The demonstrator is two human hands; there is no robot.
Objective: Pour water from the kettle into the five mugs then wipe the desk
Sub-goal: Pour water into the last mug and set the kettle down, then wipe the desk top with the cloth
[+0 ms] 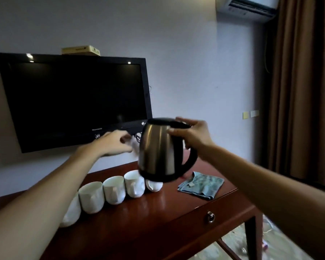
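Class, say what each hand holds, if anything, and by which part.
The right hand holds the kettle by the top of its handle, near the lid. The left hand seems to hold nothing, though it is blurred.

We held the steel kettle (pixel 159 149) aloft, above five white mugs (pixel 114 189) rowed beside a folded teal cloth (pixel 202 185).

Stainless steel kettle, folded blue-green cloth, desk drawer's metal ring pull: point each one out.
Stainless steel kettle (pixel 158 147): head view, on its steel body.
Folded blue-green cloth (pixel 203 183): head view, cloth's middle.
Metal ring pull (pixel 211 217): head view, on the ring.
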